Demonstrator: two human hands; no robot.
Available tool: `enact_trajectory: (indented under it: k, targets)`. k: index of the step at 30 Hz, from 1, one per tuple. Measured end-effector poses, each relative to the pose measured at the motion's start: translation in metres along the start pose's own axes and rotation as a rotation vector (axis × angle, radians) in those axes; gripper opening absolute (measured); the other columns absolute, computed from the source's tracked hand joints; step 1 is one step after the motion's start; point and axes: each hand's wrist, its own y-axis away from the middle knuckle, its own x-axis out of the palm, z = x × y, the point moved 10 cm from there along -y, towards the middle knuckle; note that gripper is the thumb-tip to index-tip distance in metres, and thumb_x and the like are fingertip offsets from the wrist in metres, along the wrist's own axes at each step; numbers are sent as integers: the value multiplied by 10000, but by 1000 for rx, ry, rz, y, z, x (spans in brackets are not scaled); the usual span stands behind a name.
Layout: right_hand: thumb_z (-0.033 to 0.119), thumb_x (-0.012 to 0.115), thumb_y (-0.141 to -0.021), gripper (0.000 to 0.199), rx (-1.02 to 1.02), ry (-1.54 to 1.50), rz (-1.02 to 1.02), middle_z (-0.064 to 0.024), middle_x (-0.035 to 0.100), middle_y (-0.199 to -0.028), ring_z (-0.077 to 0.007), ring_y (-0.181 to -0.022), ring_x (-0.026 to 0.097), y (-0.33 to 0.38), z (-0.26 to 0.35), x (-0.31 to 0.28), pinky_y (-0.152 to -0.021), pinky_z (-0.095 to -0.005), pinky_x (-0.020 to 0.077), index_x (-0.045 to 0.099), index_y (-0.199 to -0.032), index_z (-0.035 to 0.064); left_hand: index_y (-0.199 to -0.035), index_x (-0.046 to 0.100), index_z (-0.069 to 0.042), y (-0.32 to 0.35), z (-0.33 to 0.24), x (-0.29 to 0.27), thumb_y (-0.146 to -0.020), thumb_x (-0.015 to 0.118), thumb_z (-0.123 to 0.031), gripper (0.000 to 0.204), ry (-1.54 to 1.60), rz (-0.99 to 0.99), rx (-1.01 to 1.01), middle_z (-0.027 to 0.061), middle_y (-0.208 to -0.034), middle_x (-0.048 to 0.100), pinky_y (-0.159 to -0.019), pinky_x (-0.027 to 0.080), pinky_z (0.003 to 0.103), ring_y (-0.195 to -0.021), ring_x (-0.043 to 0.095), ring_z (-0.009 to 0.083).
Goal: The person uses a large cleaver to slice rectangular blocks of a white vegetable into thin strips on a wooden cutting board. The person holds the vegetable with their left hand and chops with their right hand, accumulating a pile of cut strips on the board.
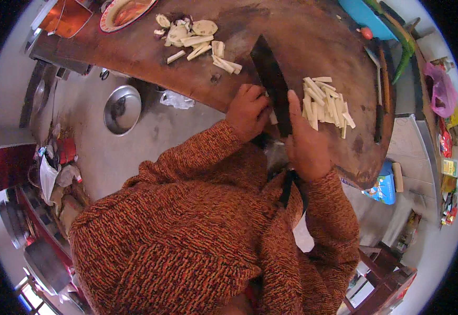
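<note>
My right hand (309, 144) is closed round the handle of a dark, broad-bladed kitchen knife (271, 71), its forefinger along the blade. The blade points away from me at the table's near edge. Beside its left face, my left hand (249, 113) is curled with bent fingers against a pale vegetable piece (273, 116), mostly hidden under them. To the right of the blade lies a heap of cut pale vegetable sticks (326, 102). Farther left are more sticks (197, 47) with round slices (205, 27) and purple-skinned bits.
The brown wooden table (313, 31) has a curved edge at right. A second knife (379, 113) lies there, near a blue basin (368, 18) and a long green vegetable (405, 52). A red-rimmed plate (105, 22) stands far left. On the floor sits a metal basin (122, 110).
</note>
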Motion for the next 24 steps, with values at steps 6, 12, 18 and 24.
enact_trajectory:
  k: [6, 12, 18, 24]
  targets:
    - [13, 586, -766, 864, -2, -97, -62, -218, 668, -905, -421, -763, 651, -6, -25, -10, -636, -479, 530, 201, -1524, 168, -945, 607, -26, -1, 5, -2, -775, 664, -69, 184, 30, -35, 39, 172, -1067, 549, -847, 451, 457, -981, 505, 388]
    - [-70, 573, -734, 830, 78, -244, -29, -241, 552, -1283, -384, -1082, 601, 3, -10, -34, -883, -376, 490, 305, -1496, 116, -991, 589, -27, 2, 7, -4, -775, 665, -63, 233, 35, -82, 12, 179, -1055, 540, -846, 444, 462, -980, 503, 389]
    - [-75, 585, -709, 878, 64, -241, 87, -261, 611, -1103, -405, -909, 627, 15, -2, -14, -764, -416, 515, 282, -1507, 131, -956, 597, -17, 3, 0, -4, -721, 616, 7, 238, -12, -43, 12, 159, -1055, 540, -874, 441, 423, -994, 494, 360]
    - [-62, 530, -741, 855, 64, -103, 92, -227, 645, -890, -409, -768, 624, 13, -1, -6, -666, -466, 508, 238, -1519, 137, -940, 600, -19, 3, -3, 1, -696, 618, 5, 246, -71, -45, 57, 147, -1047, 545, -856, 442, 430, -976, 491, 356]
